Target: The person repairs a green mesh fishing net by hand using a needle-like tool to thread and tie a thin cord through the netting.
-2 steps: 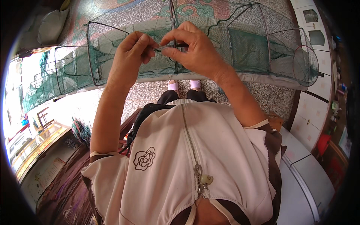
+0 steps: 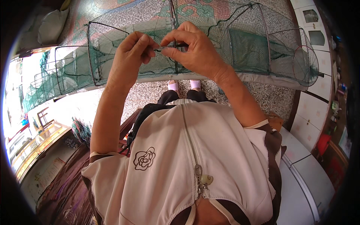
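Green framed net trap [image 2: 247, 48] stretches across the upper part of the frame, its long axis running side to side and bending down toward the left edge. From my remote view it lies behind both hands, meshes on either side of them. A thin dark strand [image 2: 160, 49] lies between the fingertips at upper centre, roughly level, reaching from the left thumb and forefinger to the right thumb tip; neither hand is clearly nearer. I see the left hand [image 2: 131, 50] with thumb and forefinger pinched on that strand. The right hand [image 2: 193, 47] curls its forefinger over its thumb, but I can't make out whether they grip it. Below centre, a pale zipped jacket [image 2: 165, 131] bears a dark rose outline [image 2: 144, 158]. At lower left, a sheet [image 2: 56, 167] carries reddish marks too small for me to read; I find no legible brand.
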Demonstrator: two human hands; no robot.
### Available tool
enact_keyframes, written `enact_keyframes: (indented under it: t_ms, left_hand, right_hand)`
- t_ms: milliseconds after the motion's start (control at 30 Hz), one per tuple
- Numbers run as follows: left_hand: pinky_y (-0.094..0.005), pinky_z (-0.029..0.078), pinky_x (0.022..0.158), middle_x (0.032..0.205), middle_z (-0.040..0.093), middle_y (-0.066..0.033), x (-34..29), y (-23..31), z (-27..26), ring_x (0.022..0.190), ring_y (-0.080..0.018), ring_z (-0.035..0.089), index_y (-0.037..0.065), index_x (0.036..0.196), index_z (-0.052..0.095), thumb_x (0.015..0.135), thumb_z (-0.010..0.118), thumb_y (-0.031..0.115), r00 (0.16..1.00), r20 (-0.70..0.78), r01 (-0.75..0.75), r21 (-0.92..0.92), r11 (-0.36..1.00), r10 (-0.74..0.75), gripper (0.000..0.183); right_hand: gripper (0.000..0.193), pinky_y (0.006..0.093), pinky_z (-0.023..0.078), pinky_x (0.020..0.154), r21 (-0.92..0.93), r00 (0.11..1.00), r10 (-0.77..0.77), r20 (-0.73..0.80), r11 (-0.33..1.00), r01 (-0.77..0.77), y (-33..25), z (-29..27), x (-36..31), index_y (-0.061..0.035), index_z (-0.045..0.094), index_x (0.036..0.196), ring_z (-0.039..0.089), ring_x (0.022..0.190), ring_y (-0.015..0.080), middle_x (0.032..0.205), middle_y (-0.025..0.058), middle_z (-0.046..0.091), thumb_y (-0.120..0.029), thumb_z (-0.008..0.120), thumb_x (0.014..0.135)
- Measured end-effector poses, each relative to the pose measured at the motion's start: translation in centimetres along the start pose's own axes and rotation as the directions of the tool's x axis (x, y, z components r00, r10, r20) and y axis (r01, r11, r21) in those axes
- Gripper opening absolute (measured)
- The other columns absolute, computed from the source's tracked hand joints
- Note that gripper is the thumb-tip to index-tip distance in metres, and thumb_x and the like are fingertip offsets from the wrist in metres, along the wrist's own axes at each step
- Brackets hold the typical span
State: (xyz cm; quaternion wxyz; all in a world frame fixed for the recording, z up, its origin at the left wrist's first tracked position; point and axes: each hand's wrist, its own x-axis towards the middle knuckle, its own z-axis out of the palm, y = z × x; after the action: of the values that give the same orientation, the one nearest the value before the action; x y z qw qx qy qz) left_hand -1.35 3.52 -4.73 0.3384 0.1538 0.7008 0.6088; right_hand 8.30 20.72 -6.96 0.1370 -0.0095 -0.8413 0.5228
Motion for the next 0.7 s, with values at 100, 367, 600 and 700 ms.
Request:
enact_keyframes:
  t_ms: [100, 367, 600, 700]
  left_hand:
    - [-0.0202, 0.039, 0.058, 0.079, 0.059, -0.0017, -0.1, -0.2, 0.2, 0.066, -0.0062, 0.049, 0.004, 0.092, 0.059, 0.099, 0.048, 0.023, 1.0, -0.008, -0.013, -0.029, 0.999, 0.012, 0.023]
    - [-0.0219, 0.041, 0.059, 0.086, 0.062, -0.0023, -0.1, 0.0, 1.2, 0.068, -0.0067, 0.052, 0.003, 0.099, 0.057, 0.098, 0.051, 0.022, 1.0, -0.013, -0.028, -0.054, 0.998, 0.027, 0.021]
    - [-0.0204, 0.038, 0.062, 0.077, 0.049, 0.0036, -0.6, -0.5, 2.9, 0.067, -0.0051, 0.043, 0.008, 0.121, 0.054, 0.097, 0.053, 0.018, 0.973, 0.027, -0.231, 0.149, 0.961, 0.23, 0.026]
    - [-0.0193, 0.036, 0.067, 0.078, 0.046, 0.0053, -0.5, -0.3, 3.2, 0.07, -0.0047, 0.041, 0.008, 0.133, 0.049, 0.096, 0.054, 0.011, 0.969, 0.148, -0.221, 0.166, 0.961, 0.197, 0.037]
  right_hand:
    - [0.015, 0.0262, 0.045, 0.068, -0.054, 0.998, -0.034, -0.049, 0.998, 0.031, 0.1, 0.4, 0.0, -0.0102, 0.068, 0.087, 0.053, 0.081, 0.0129, 0.088, 0.0007, 0.052, -0.02, 0.075, 0.078]
    - [0.013, 0.0279, 0.047, 0.069, -0.21, 0.893, -0.385, -0.234, 0.916, 0.34, -0.5, -0.1, 1.0, -0.0106, 0.067, 0.088, 0.055, 0.079, 0.0141, 0.088, 0.0023, 0.059, -0.02, 0.072, 0.082]
    - [0.02, 0.0314, 0.055, 0.074, 0.526, 0.802, -0.348, -0.486, 0.616, 0.586, -5.7, -2.9, 2.7, -0.0029, 0.047, 0.109, 0.064, 0.076, 0.0152, 0.072, 0.0041, 0.057, -0.019, 0.049, 0.098]
    - [0.025, 0.0323, 0.055, 0.072, 0.423, 0.775, -0.5, -0.387, 0.651, 0.631, -7.3, -8.1, 1.8, -0.0003, 0.044, 0.114, 0.065, 0.071, 0.0168, 0.068, 0.0058, 0.059, -0.02, 0.048, 0.099]
